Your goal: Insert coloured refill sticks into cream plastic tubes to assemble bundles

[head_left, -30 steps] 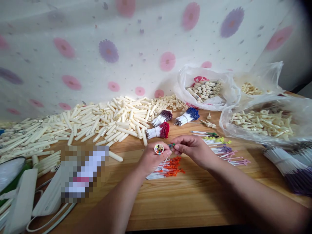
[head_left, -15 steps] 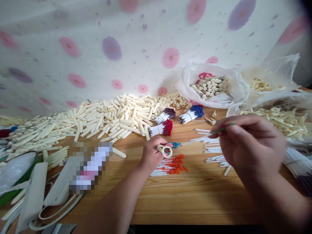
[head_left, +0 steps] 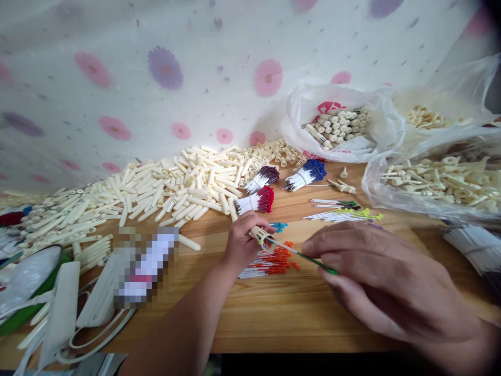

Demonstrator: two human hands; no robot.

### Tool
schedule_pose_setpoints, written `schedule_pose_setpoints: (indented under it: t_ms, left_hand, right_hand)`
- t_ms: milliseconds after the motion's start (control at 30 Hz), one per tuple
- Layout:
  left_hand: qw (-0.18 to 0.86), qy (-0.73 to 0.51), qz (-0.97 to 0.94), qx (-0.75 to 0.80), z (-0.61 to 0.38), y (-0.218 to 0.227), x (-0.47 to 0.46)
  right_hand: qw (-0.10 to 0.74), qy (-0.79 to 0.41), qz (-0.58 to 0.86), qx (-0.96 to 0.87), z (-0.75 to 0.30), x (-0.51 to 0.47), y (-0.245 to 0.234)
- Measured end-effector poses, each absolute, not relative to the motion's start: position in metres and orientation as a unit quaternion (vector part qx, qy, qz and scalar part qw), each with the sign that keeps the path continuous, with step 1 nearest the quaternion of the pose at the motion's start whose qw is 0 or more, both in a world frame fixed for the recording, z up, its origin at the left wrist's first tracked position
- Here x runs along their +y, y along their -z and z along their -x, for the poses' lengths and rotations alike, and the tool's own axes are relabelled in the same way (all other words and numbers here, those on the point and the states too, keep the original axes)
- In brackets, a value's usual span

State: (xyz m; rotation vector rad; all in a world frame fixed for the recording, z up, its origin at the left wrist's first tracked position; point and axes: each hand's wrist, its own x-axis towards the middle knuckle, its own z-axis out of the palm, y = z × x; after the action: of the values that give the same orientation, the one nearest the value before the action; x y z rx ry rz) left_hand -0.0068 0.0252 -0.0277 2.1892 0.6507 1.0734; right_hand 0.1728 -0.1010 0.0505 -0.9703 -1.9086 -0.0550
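Gripping a cream pen barrel in a closed fist, the left hand rests near the middle of the desk, with the barrel's open end turned toward the right. The right hand sits close to the front edge, thumb and forefinger pinched narrowly on the green refill. This thin rod slants up and to the left, and its white end sits at the barrel's mouth; how far in it goes cannot be told.

Just under the two hands lies a loose fan of orange-tipped refills, and a few blue-tipped refills lie just beyond the barrel. Farther back are three tied bundles: a red bundle, a dark purple bundle and a blue bundle. A wide heap of cream barrels runs along the back edge toward the left corner. Yellow-green refills are spread toward the right.

At the back right corner a white plastic bag holds cream parts. A clear bag beside it holds more, and white refills lie by the right edge.
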Motion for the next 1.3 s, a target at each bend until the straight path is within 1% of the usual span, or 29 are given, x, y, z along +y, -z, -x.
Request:
schedule_pose_setpoints:
  t_ms: [133, 333, 467, 567, 700, 800, 967, 1167, 1300]
  left_hand:
    - [0.292, -0.416, -0.829, 0.233, 0.006, 0.03, 0.027]
    - [0.287, -0.414, -0.834, 0.224, 0.005, 0.029, 0.027]
    - [0.273, -0.402, -0.842, 0.233, 0.005, 0.029, 0.026]
    - [0.267, -0.389, -0.85, 0.236, 0.009, 0.032, 0.028]
    - [0.268, -0.345, -0.868, 0.236, 0.015, 0.031, 0.03]
    - [0.271, -0.322, -0.876, 0.237, 0.018, 0.027, 0.029]
    - [0.249, -0.335, -0.876, 0.243, 0.017, 0.025, 0.026]
    - [0.2, -0.365, -0.87, 0.265, 0.016, 0.029, 0.025]
    - [0.158, -0.387, -0.865, 0.279, 0.016, 0.028, 0.025]
  right_hand:
    - [0.503, 0.027, 0.365, -0.783, -0.173, -0.097, -0.046]
    - [0.512, 0.022, 0.368, -0.776, -0.173, -0.096, -0.045]
    - [0.526, 0.01, 0.365, -0.768, -0.166, -0.089, -0.036]
    - [0.535, 0.014, 0.392, -0.748, -0.161, -0.08, -0.022]
    - [0.507, 0.044, 0.437, -0.742, -0.161, -0.072, -0.007]
    - [0.506, 0.06, 0.459, -0.728, -0.163, -0.069, -0.003]
    - [0.516, 0.072, 0.476, -0.708, -0.163, -0.067, -0.003]
    - [0.527, 0.016, 0.486, -0.697, -0.161, -0.065, -0.002]
    - [0.554, -0.039, 0.49, -0.672, -0.158, -0.065, 0.001]
